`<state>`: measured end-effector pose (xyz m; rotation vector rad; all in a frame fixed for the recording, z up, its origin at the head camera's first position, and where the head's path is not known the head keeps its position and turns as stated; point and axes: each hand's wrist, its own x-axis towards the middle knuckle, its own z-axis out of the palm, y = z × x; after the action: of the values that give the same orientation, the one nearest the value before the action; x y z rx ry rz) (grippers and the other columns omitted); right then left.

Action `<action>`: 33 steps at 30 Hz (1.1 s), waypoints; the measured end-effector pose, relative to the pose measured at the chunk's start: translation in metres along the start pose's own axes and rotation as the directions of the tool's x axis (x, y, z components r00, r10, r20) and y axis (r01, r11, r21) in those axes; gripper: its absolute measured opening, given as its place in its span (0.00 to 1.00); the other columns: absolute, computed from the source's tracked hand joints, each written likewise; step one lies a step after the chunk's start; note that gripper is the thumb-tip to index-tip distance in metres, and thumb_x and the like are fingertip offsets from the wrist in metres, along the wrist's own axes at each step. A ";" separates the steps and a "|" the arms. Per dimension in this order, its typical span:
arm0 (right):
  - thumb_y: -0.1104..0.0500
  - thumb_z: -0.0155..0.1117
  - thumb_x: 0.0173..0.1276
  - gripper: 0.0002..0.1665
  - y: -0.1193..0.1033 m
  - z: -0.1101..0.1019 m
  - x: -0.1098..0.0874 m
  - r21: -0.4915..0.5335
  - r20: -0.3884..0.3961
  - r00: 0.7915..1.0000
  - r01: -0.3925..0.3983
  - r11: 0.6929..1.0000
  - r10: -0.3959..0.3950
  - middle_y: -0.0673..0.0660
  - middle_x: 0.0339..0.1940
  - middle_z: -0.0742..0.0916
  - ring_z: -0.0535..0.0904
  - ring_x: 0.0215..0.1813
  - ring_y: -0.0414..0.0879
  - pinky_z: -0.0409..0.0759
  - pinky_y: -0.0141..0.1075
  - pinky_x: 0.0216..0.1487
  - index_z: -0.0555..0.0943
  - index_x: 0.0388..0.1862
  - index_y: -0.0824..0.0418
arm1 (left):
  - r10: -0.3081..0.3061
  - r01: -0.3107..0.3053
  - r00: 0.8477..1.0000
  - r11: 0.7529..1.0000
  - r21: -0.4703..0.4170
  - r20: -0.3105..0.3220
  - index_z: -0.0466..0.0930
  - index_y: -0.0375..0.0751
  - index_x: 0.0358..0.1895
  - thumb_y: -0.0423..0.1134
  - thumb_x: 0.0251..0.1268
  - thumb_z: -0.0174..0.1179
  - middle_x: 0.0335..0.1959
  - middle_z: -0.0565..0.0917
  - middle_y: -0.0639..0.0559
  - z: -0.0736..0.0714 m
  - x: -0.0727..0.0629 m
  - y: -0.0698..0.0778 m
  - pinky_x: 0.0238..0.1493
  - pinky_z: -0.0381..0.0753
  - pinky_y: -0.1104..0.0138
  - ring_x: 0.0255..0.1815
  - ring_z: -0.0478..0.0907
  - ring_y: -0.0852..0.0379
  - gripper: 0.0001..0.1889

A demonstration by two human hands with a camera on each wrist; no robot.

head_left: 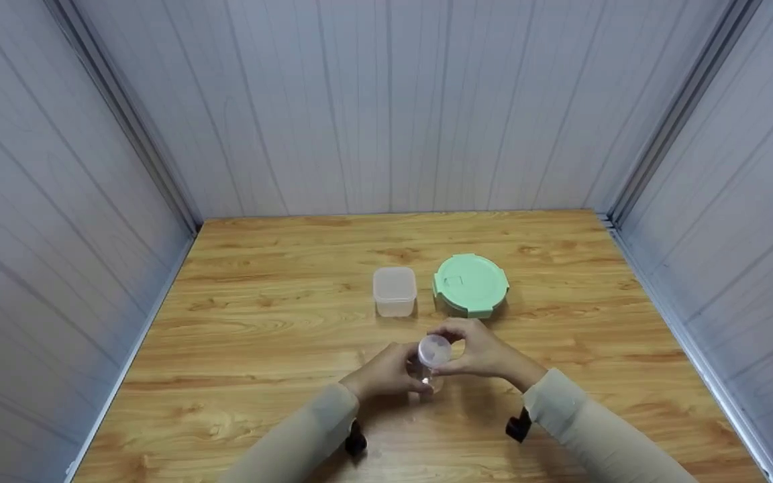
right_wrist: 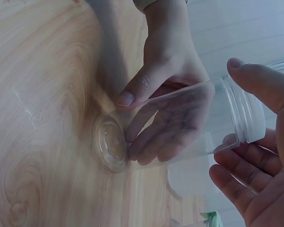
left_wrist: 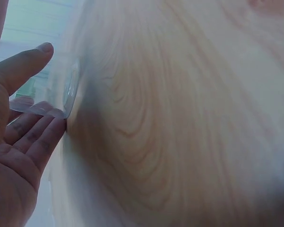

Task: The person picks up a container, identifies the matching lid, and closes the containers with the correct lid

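Observation:
Between the two hands is a clear cylindrical jar (right_wrist: pixel 179 127) with a whitish, translucent lid (head_left: pixel 435 351). My left hand (head_left: pixel 390 370) holds the jar's body, its thumb on one side and its fingers round the other. At the top, my right hand (head_left: pixel 484 350) grips the lid, with thumb and fingers on opposite sides. In the left wrist view the jar's base (left_wrist: pixel 72 90) shows beside the left fingers, close to the table; whether it touches the wood I cannot tell. Nothing distinct shows inside the jar.
Beyond the hands, a small translucent square container (head_left: pixel 394 292) stands on the wooden table (head_left: pixel 259 335). To its right is a round container with a mint-green clip lid (head_left: pixel 472 284). Pale panelled walls (head_left: pixel 386 107) enclose the table's back and sides.

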<state>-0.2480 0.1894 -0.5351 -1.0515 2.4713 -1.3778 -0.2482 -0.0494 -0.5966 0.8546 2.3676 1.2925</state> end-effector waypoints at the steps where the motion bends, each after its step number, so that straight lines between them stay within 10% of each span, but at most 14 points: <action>1: 0.57 0.89 0.56 0.35 0.000 0.000 0.000 -0.004 -0.002 1.000 0.002 1.000 -0.002 0.61 0.52 0.92 0.86 0.52 0.40 0.86 0.34 0.57 0.86 0.60 0.69 | -0.001 0.001 1.000 1.000 0.003 0.001 0.83 0.43 0.66 0.35 0.56 0.83 0.52 0.91 0.53 0.000 0.000 0.000 0.57 0.84 0.69 0.47 0.83 0.67 0.32; 19: 0.60 0.88 0.56 0.33 0.007 -0.002 0.000 0.011 0.015 0.999 0.036 0.999 -0.036 0.64 0.52 0.92 0.87 0.53 0.48 0.87 0.35 0.53 0.86 0.60 0.69 | -0.004 0.003 1.000 0.999 0.046 0.024 0.84 0.45 0.65 0.36 0.55 0.84 0.51 0.90 0.57 -0.003 0.002 0.002 0.56 0.83 0.69 0.46 0.82 0.67 0.32; 33: 0.59 0.86 0.59 0.32 0.009 -0.015 0.011 0.051 0.191 0.981 0.008 0.999 -0.018 0.63 0.57 0.90 0.82 0.54 0.40 0.87 0.44 0.58 0.87 0.62 0.66 | 0.008 -0.011 0.999 0.997 0.081 0.036 0.84 0.41 0.65 0.36 0.56 0.83 0.50 0.90 0.55 -0.005 0.004 0.001 0.56 0.84 0.70 0.45 0.82 0.67 0.31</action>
<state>-0.2673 0.1959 -0.5310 -1.1331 2.2858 -1.2696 -0.2531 -0.0499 -0.5934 0.9064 2.4046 1.1819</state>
